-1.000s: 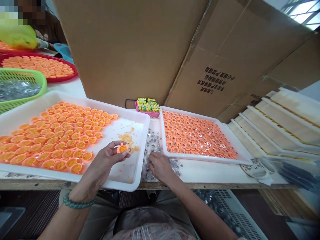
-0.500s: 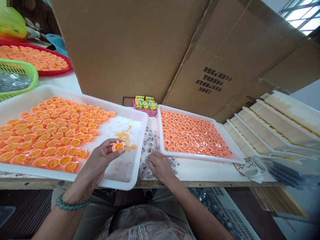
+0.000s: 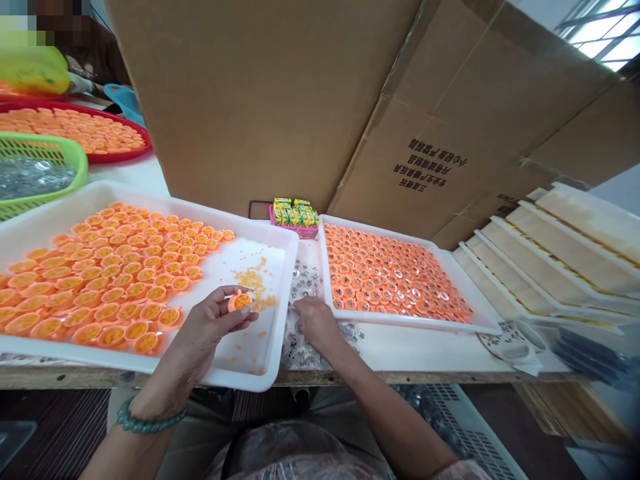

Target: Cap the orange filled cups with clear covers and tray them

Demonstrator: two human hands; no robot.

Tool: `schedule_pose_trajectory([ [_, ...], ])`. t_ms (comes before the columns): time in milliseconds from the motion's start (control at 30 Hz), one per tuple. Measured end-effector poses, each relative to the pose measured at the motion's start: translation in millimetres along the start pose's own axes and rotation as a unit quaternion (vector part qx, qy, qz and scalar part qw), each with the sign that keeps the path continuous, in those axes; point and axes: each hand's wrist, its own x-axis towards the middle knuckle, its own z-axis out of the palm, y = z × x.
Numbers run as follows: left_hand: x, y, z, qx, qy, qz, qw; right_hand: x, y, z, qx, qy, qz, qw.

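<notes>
My left hand [image 3: 213,323] pinches a small orange cup [image 3: 240,301] filled with yellow bits, held over the bare right end of a large white tray [image 3: 280,280]. That tray holds several rows of the same filled orange cups [image 3: 120,280] and some spilled yellow crumbs [image 3: 253,277]. My right hand [image 3: 313,320] rests palm down on a pile of small clear lids [image 3: 300,333] lying between the two trays, fingers curled at the pile. What the fingers hold is hidden. A second white tray [image 3: 480,323] to the right is packed with lidded orange cups [image 3: 395,280].
A big cardboard sheet [image 3: 280,93] stands behind the trays. A pink basket of yellow boxes [image 3: 295,215] sits at its foot. Stacked white trays [image 3: 565,253] lie right. At far left are a green basket [image 3: 45,170], a red tray of cups [image 3: 75,130] and another person [image 3: 85,53].
My left hand keeps the cup almost still. My right hand has shifted slightly up the lid pile toward the right tray. The camera view wobbled.
</notes>
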Motion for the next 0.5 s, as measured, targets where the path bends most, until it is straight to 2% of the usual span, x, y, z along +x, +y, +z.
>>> schedule_pose_trajectory([
  [67, 0.1, 0.5, 0.1, -0.003, 0.001, -0.004, 1.0, -4.2, 0.4, -7.1, 0.13, 0.061, 0.048, 0.988],
  [100, 0.2, 0.8, 0.1, -0.003, 0.003, -0.007, 1.0, -5.5, -0.8, -12.5, 0.208, 0.087, 0.074, 0.971],
  [167, -0.2, 1.3, 0.4, -0.002, 0.003, -0.013, 1.0, -5.9, -6.0, -25.0, 0.356, 0.109, 0.12, 0.921],
  [233, -1.4, 1.8, 0.8, -0.001, -0.001, -0.019, 1.0, -3.2, -13.6, -36.5, 0.46, 0.098, 0.144, 0.871],
  [333, -4.1, 2.8, 2.0, 0.006, -0.006, -0.016, 1.0, 3.5, -24.6, -46.4, 0.538, 0.069, 0.14, 0.828],
  [500, -6.2, 5.7, 4.4, -0.003, -0.024, -0.004, 1.0, 12.0, -36.1, -47.2, 0.594, 0.032, 0.108, 0.797],
])
